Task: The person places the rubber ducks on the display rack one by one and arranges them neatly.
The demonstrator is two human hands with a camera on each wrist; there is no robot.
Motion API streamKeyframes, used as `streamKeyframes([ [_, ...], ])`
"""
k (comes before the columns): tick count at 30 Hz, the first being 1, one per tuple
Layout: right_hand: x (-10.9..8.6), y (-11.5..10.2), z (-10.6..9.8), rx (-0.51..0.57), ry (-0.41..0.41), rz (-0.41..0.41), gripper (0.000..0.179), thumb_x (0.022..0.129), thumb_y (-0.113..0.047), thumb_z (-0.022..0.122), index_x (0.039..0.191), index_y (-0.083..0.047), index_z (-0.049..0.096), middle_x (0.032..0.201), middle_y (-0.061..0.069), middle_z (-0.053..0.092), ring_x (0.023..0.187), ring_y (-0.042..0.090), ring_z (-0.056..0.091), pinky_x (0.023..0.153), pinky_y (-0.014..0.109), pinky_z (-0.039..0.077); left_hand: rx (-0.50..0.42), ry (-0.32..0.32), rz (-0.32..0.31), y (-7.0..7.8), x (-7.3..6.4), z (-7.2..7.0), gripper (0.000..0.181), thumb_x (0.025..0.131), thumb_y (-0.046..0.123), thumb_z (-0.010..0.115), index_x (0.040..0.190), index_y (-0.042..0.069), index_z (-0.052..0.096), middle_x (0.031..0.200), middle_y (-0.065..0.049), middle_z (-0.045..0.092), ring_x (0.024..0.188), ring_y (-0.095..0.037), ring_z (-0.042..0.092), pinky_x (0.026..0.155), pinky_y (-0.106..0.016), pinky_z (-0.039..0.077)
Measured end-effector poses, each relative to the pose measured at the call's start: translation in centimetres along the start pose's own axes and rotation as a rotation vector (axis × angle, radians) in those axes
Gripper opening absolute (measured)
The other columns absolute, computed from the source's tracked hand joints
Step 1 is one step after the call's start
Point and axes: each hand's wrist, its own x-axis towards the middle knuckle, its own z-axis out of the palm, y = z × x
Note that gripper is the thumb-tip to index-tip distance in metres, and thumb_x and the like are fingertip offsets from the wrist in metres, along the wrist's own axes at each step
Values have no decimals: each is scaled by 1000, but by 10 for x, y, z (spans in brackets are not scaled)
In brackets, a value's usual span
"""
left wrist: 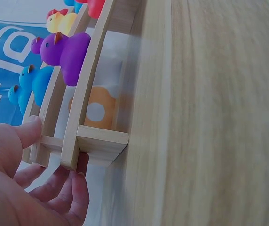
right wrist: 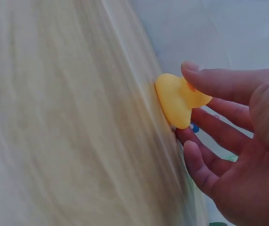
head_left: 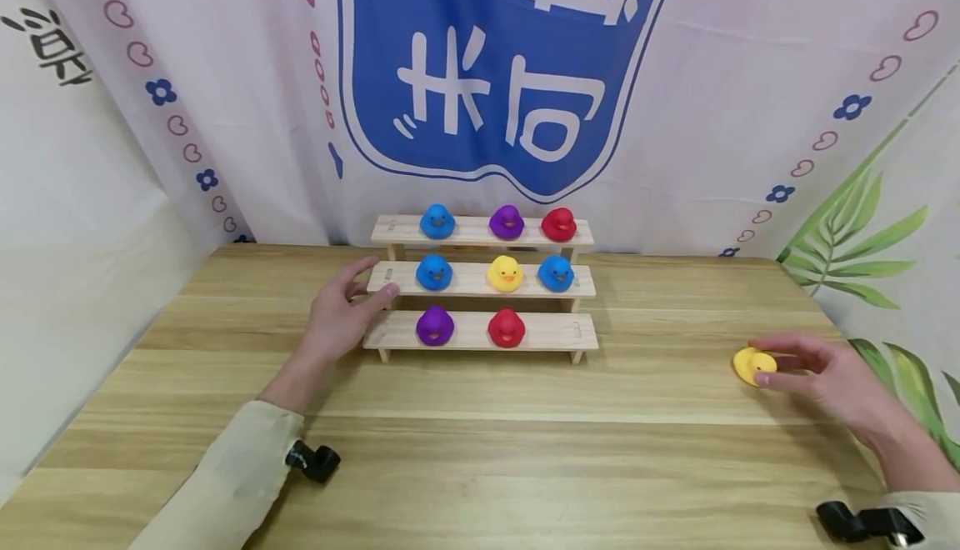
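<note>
A three-tier wooden stand [head_left: 480,280] bears rubber ducks. My left hand [head_left: 341,308] grips its left end; in the left wrist view the thumb lies on a tier and the fingers curl beneath. At the right of the table, my right hand [head_left: 832,375] holds a yellow rubber duck [head_left: 752,366] between thumb and fingers, low at the tabletop. On the top tier sit blue [head_left: 437,222], purple [head_left: 507,222] and red [head_left: 558,224] ducks. The middle tier carries a yellow duck [head_left: 505,273] between two blue ones. Purple [head_left: 435,327] and red [head_left: 506,328] ducks sit on the bottom tier.
The wooden table [head_left: 480,467] extends on both sides of the stand and in front of it. Behind hangs a printed curtain [head_left: 720,117] with a blue emblem. Each sleeve has a black wrist camera [head_left: 313,461] on it.
</note>
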Motion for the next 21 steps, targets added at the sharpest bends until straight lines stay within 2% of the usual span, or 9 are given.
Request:
streamKeyframes([
  [6, 0, -1, 1, -90, -2, 4, 62, 81, -40, 81, 132, -11, 61, 107, -31, 58, 93, -12, 55, 73, 14, 44, -12, -4, -17, -1, 1, 0, 73, 90, 51, 67, 153, 30, 36, 137, -12, 58, 128, -30, 51, 99, -42, 46],
  [12, 3, -2, 4, -150, 14, 16, 62, 79, -46, 80, 129, -12, 64, 108, -21, 64, 91, -15, 52, 73, 15, 39, 0, -1, -13, -1, 0, -1, 73, 90, 51, 67, 153, 28, 36, 133, -13, 60, 123, -30, 54, 93, -37, 49],
  [15, 4, -3, 7, -150, 39, 6, 58, 80, -43, 81, 126, -10, 66, 104, -20, 66, 89, -15, 52, 71, 15, 41, -2, 0, -15, 0, -1, -2, 73, 90, 51, 67, 153, 29, 36, 131, -14, 61, 119, -29, 57, 87, -32, 50],
  [21, 3, -8, 10, -109, 76, -25, 55, 82, -37, 80, 124, -5, 64, 95, -28, 64, 87, -17, 54, 67, 16, 45, -3, 5, -16, 2, -1, -2, 74, 89, 52, 67, 152, 30, 37, 127, -14, 63, 111, -28, 60, 83, -27, 50],
])
